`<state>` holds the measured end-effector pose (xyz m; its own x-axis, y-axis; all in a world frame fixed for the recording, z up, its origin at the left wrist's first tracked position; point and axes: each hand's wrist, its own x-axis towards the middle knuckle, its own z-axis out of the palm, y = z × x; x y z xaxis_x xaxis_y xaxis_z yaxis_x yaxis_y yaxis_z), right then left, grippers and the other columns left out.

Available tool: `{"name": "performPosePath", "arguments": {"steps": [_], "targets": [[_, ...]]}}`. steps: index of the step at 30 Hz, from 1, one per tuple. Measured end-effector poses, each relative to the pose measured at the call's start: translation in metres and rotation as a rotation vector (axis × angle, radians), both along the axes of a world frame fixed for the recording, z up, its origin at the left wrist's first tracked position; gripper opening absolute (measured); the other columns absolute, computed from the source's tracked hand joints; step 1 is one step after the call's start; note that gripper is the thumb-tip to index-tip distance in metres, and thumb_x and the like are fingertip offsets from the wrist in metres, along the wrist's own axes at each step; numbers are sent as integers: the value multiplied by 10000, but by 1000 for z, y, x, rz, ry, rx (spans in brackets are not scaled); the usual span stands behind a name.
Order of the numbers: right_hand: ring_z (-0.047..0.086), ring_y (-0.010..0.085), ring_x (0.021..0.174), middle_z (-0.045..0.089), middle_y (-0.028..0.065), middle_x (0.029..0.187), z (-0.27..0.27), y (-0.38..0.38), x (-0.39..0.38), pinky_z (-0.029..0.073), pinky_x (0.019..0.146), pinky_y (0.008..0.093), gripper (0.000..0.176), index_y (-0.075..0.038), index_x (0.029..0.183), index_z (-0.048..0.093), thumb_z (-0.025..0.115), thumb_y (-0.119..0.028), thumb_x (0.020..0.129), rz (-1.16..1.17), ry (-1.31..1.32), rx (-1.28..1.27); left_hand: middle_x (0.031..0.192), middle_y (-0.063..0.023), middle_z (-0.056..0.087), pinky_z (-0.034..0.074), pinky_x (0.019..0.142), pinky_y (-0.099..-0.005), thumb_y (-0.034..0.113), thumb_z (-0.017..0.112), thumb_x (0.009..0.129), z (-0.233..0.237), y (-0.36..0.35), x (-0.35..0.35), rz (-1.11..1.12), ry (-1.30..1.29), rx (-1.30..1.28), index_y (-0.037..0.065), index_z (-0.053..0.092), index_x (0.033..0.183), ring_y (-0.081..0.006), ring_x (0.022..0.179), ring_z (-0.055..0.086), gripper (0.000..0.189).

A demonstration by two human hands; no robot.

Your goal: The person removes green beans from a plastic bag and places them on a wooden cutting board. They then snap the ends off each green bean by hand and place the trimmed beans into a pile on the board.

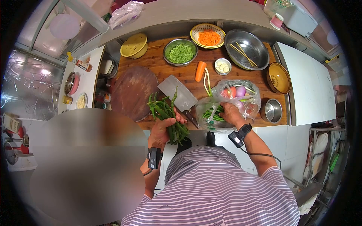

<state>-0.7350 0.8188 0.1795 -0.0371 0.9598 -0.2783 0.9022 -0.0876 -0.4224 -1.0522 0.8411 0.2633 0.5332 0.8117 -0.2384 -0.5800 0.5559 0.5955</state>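
Note:
My left hand (164,128) is closed around a bunch of long green chili peppers (166,109), held in front of the table edge. My right hand (231,114) reaches into a clear plastic bag (203,103), its fingers curled on more green chili peppers (212,113). The fingertips are partly hidden among them. A cleaver (177,92) lies flat between the hands, its handle toward me. Left of it lies a round wooden chopping board (134,94). Behind the open bag, another clear bag (253,86) holds a purple onion (240,91) and a red vegetable (228,92).
Along the back stand a yellow basin (134,46), a bowl of chopped green pieces (181,52), a basket of cut carrot (208,37), and a steel bowl with chopsticks (245,49). A carrot (200,71), garlic dish (223,66), brown bowl (279,78) and steel cup (272,110) are nearer.

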Motion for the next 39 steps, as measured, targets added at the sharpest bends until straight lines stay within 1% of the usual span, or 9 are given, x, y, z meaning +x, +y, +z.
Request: {"name": "performPosePath", "arguments": {"steps": [6, 15, 20, 23, 25, 29, 31, 35, 39], "targets": [[622, 377, 1049, 664, 216, 1063, 5, -3, -1, 494, 904, 449, 456, -50, 1204, 603, 733, -126, 773, 10, 4, 58, 872, -37, 606, 469, 955, -468, 140, 808, 740, 0, 0, -1, -1, 14, 15, 94, 543, 1118, -226, 885, 619, 463], [635, 392, 961, 670, 206, 1023, 33, -32, 5, 502, 861, 457, 261, -24, 1051, 667, 694, -130, 815, -54, 132, 167, 891, -55, 607, 472, 949, -475, 93, 758, 766, -9, -3, -25, 124, 53, 7, 84, 546, 1126, -234, 885, 617, 418], [659, 343, 821, 665, 156, 874, 88, -48, -14, 534, 721, 429, 178, -35, 995, 667, 677, -83, 824, -245, 316, 361, 891, -82, 622, 490, 925, -486, 7, 689, 784, -16, -15, -75, 303, 129, -69, 59, 563, 1097, -254, 866, 618, 342], [655, 330, 809, 654, 134, 873, 107, -45, -57, 543, 679, 409, 178, -46, 990, 659, 673, -59, 813, 16, 524, 516, 891, -86, 622, 493, 919, -492, 1, 686, 782, -18, -19, -93, 346, 183, -65, 57, 568, 1085, -255, 862, 618, 330], [648, 332, 869, 644, 142, 1010, 96, -39, -92, 544, 720, 409, 224, -47, 1020, 654, 683, -74, 799, 196, 596, 460, 889, -89, 624, 496, 916, -493, 0, 686, 783, -22, -13, -101, 350, 189, -65, 56, 569, 1086, -255, 860, 619, 330], [631, 336, 942, 603, 153, 1145, 38, -9, -132, 536, 777, 429, 240, -53, 1042, 654, 672, -91, 806, 324, 442, 391, 869, -86, 630, 501, 916, -491, -1, 685, 788, -28, 11, -116, 342, 168, -117, 51, 573, 1092, -252, 853, 623, 328], [623, 341, 1017, 600, 142, 1188, 10, 6, -142, 530, 833, 439, 263, -64, 1039, 665, 684, -117, 783, 291, 142, 424, 872, -83, 631, 500, 919, -486, -7, 685, 787, -32, 28, -127, 336, 149, -153, 48, 574, 1092, -252, 855, 626, 329], [618, 375, 1020, 586, 208, 1131, -18, 32, -166, 517, 822, 465, 374, -21, 1092, 563, 690, -221, 803, 50, -102, 40, 887, -77, 624, 500, 926, -488, 19, 704, 784, -42, 62, -154, 203, 120, -123, 67, 566, 1094, -248, 885, 634, 343], [640, 406, 940, 627, 259, 1029, -42, 47, -186, 518, 810, 466, 463, 13, 1142, 482, 671, -249, 811, -18, -164, -112, 889, -97, 618, 502, 917, -477, 17, 700, 771, -43, 86, -184, 71, 127, -105, 50, 555, 1099, -259, 883, 630, 361]]}}
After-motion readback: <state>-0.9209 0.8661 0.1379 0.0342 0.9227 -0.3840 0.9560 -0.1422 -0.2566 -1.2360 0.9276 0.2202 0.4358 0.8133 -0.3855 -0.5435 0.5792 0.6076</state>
